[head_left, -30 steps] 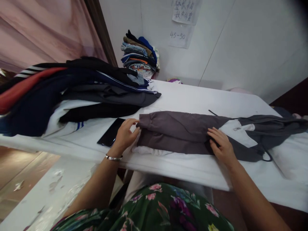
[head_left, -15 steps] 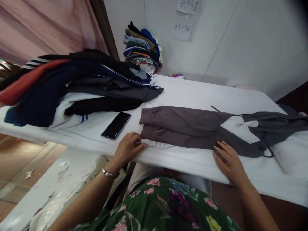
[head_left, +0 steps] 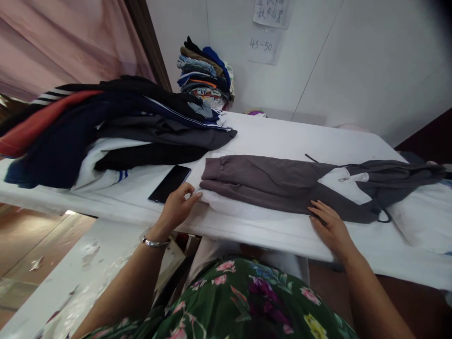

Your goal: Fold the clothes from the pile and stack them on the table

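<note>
A dark grey folded garment (head_left: 268,181) with a cuffed left end, a white patch with a zip pull and a dark cord lies lengthwise on the table. White fabric (head_left: 229,203) shows beneath its near edge. At the left end, my left hand (head_left: 176,205) pinches the edge of this white fabric between thumb and fingers. My right hand (head_left: 330,228) rests on the garment's near edge, fingers stretched out and flat. A black phone (head_left: 169,183) lies just beyond my left hand.
A loose heap of clothes (head_left: 116,117) covers the table's left part. Behind the table stands a folded clothes stack (head_left: 205,75) by the wall, below a paper sign (head_left: 263,44). The white-covered table (head_left: 282,136) has its near edge close to my body.
My left hand has moved left and slightly up, drawing the white fabric out from under the cuffed end. The lower cuff now lies closer to the upper one. My right hand stays at the garment's edge.
</note>
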`<action>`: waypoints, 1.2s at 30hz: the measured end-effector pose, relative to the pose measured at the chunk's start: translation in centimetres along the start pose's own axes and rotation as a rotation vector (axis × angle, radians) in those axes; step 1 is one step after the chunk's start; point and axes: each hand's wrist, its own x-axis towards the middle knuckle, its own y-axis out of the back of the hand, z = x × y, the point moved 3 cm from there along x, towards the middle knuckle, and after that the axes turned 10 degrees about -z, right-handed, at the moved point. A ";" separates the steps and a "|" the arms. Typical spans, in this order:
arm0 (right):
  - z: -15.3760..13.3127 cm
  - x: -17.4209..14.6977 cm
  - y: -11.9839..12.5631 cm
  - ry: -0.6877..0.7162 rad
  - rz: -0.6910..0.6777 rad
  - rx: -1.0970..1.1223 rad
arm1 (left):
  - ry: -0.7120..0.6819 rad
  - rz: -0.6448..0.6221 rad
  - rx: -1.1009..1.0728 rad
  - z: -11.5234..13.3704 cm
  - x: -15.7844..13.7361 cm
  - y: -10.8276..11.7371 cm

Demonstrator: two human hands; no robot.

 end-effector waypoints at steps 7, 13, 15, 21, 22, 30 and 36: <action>0.0 -0.1 -0.1 0.016 -0.001 0.004 | -0.047 -0.043 -0.481 -1.5 -1.2 0.4; 0.1 -0.2 -0.3 0.022 -0.017 -0.013 | 0.028 -0.058 -0.571 -2.3 -0.7 1.0; 0.2 -0.2 -0.4 0.024 -0.019 -0.017 | 0.016 -0.059 -0.530 -2.7 -0.7 1.1; 0.5 -0.3 -0.6 0.013 -0.026 -0.034 | 0.161 -0.233 -0.157 -3.1 -1.2 0.2; 0.4 -0.3 -0.6 0.012 -0.030 -0.039 | 0.168 -0.235 -0.114 -2.7 -1.3 0.0; -0.9 0.7 -0.5 0.092 -0.012 -0.059 | 0.026 0.070 0.114 -0.4 -1.5 -1.5; 0.2 1.0 -1.4 0.107 -0.130 -0.035 | 0.045 -0.094 0.403 -0.8 -1.0 -2.0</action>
